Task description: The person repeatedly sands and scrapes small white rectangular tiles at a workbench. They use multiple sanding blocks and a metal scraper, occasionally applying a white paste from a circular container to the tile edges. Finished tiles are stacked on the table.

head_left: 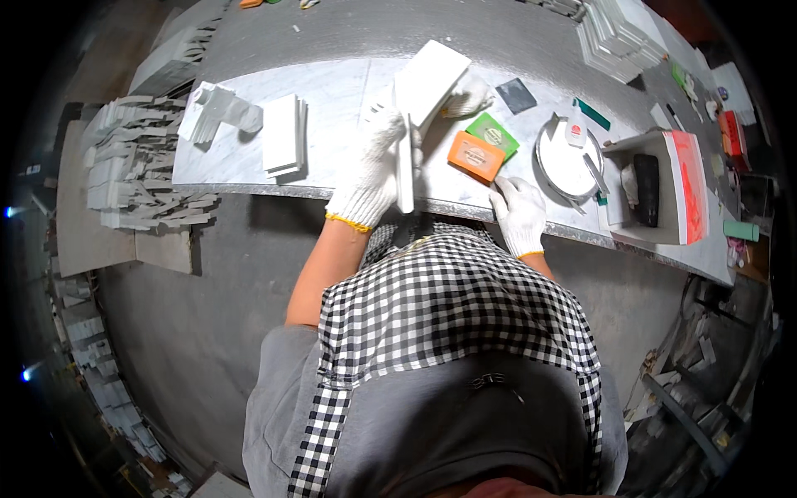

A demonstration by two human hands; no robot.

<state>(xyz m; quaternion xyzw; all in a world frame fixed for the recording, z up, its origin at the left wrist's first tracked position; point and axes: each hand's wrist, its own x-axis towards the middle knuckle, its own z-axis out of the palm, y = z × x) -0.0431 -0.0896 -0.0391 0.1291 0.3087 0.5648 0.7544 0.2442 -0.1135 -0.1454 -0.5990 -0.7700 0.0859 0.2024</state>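
Observation:
My left hand [379,162], in a white knit glove with a yellow cuff, is closed round a narrow white tile [405,178] held on edge at the table's front. Just beyond it a white slab stack [433,75] rests beside a crumpled white cloth or glove [469,96]. My right hand [520,212], gloved alike, lies at the table edge with its fingers loosely bent and nothing visible in them. Its fingertips are close to an orange block [476,156]; whether they touch it I cannot tell. A green block [494,135] lies against the orange one.
Several white tiles [283,137] stand left on the marble tabletop [340,100], beside a wrapped bundle [220,114]. To the right are a dark square pad [516,95], a round pan [548,158] with a bottle [577,129], and a white box [656,187] holding a black object.

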